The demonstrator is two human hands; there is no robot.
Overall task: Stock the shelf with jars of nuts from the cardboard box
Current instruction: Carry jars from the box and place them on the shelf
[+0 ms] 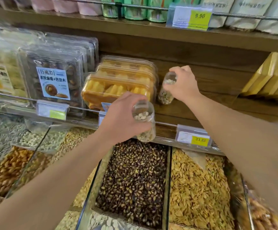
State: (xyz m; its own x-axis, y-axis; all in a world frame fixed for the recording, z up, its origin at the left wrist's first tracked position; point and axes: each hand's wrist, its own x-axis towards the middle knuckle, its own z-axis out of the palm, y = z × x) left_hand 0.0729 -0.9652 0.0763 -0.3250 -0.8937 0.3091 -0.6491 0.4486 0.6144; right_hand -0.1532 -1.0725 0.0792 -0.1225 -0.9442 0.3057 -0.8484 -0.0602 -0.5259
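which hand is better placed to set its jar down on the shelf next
Right. The right hand already holds its clear plastic jar of nuts over the brown wooden shelf, beside the orange snack boxes. The left hand holds its jar out in front of the rail.

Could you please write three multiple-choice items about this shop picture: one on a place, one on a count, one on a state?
1. Where is the clear plastic jar of pale nuts that the right hand grips?
A. on the brown wooden shelf, beside the orange snack boxes
B. in a seed bin
C. on the top shelf

2. How many jars do the two hands hold together?
A. one
B. two
C. three

3. What is the state of the second clear nut jar, in the left hand?
A. lying on the shelf
B. standing in the dark seed bin
C. held in the air, before the shelf rail

Answers: 1 A, its base meets the shelf board; 2 B, each hand grips one; 3 C, nothing supports it.
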